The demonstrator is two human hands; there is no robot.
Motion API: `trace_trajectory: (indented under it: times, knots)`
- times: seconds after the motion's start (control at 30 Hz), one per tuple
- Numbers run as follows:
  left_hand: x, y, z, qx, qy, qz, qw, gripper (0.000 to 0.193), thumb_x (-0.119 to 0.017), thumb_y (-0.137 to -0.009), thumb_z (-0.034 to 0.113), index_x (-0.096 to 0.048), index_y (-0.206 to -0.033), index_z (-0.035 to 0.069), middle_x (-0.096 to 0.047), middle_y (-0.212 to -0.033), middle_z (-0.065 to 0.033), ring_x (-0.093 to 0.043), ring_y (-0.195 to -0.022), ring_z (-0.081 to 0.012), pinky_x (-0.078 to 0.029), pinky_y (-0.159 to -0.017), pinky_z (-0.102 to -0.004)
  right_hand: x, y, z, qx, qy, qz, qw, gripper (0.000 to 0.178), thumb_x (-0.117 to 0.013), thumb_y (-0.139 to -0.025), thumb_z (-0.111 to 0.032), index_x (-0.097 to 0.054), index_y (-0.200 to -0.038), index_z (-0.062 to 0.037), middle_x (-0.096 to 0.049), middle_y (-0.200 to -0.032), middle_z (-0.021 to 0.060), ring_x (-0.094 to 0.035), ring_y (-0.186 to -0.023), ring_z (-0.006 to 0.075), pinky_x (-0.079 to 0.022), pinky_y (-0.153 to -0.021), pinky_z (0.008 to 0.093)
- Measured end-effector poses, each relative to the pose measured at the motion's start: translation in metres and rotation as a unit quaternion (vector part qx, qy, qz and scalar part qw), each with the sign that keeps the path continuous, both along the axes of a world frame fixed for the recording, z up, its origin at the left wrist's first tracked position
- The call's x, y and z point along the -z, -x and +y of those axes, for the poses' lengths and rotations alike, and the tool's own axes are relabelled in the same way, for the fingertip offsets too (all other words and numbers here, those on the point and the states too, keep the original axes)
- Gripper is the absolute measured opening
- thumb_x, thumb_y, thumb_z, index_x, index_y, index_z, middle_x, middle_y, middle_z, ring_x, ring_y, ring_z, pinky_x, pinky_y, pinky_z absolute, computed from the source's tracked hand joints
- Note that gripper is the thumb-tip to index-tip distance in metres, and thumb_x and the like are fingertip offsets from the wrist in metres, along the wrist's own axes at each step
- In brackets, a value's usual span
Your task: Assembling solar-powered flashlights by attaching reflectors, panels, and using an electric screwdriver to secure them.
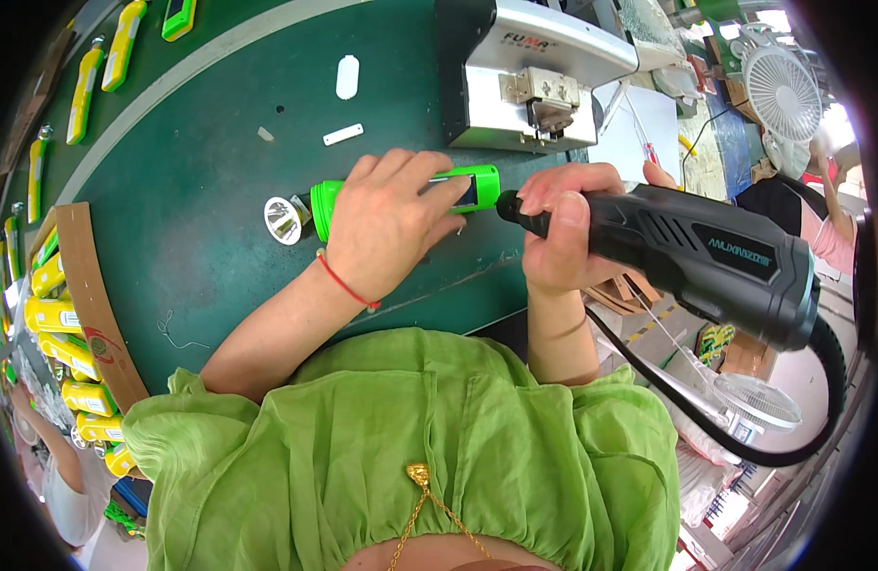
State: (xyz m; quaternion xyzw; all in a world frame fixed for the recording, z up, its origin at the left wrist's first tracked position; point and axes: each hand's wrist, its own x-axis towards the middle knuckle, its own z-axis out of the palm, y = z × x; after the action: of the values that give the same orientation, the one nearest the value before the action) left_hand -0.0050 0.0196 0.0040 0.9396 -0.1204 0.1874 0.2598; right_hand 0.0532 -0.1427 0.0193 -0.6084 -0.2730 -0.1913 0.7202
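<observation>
My left hand lies over a bright green flashlight casing, fingers wrapped round it on the table. At the casing's left end is a round silver reflector; a dark part shows at the right, partly under my fingers. A small thin metal piece shows by my left fingertips, too small to name. My right hand grips the front of a black corded electric screwdriver, held level. Its dark nose points left, close to the casing's right end; whether they touch I cannot tell.
On the green table lie a white oval plate and a white strip. A metal machine stands at the back right. Yellow-green flashlights are stacked behind a cardboard edge at left; several more lie far left. The tool's cable loops at right.
</observation>
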Motion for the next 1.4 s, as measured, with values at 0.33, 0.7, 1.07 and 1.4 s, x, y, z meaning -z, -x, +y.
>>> trace_trajectory:
  times: [0.33,0.7,1.07,1.4]
  knots:
    - [-0.011,0.047,0.084,-0.003,0.107,0.138,0.985,0.058,-0.084,-0.064,0.020,-0.064,-0.118,0.010,-0.062,-0.122,-0.0094,-0.062,-0.098,-0.0246,-0.049,-0.081,-0.0352,-0.005,0.002,-0.006,-0.028,0.030,0.029,0.999,0.068,-0.065,-0.081,0.002,-0.021,-0.132,-0.0056,-0.063,-0.079,0.0107,-0.059,-0.060,0.0136,-0.051,-0.059,0.0251]
    - [0.003,-0.001,0.036,0.086,0.135,0.067,0.985,0.053,-0.084,-0.063,0.009,-0.065,-0.112,0.005,-0.067,-0.113,-0.0119,-0.063,-0.101,-0.0312,-0.050,-0.087,-0.0368,-0.072,-0.056,-0.012,-0.064,-0.133,-0.089,0.985,0.076,-0.056,-0.088,-0.010,-0.008,-0.146,0.0013,-0.058,-0.073,0.0125,-0.055,-0.053,0.0175,-0.052,-0.056,0.0330]
    - [0.010,-0.010,0.025,0.078,0.142,0.105,0.981,0.054,-0.083,-0.068,0.012,-0.062,-0.117,0.007,-0.065,-0.116,-0.0107,-0.063,-0.102,-0.0298,-0.050,-0.085,-0.0368,-0.078,-0.073,-0.006,-0.055,0.066,-0.086,0.993,0.066,-0.051,-0.087,-0.008,-0.018,-0.143,0.0019,-0.055,-0.068,0.0120,-0.052,-0.052,0.0189,-0.050,-0.054,0.0369]
    - [0.013,-0.012,0.020,0.075,0.177,0.112,0.975,0.053,-0.083,-0.067,0.013,-0.063,-0.116,0.006,-0.065,-0.114,-0.0105,-0.063,-0.101,-0.0287,-0.050,-0.084,-0.0357,-0.068,-0.100,0.000,-0.135,-0.011,0.073,0.988,0.055,-0.056,-0.087,-0.007,-0.034,-0.136,0.0033,-0.054,-0.067,0.0100,-0.051,-0.052,0.0185,-0.048,-0.053,0.0355]
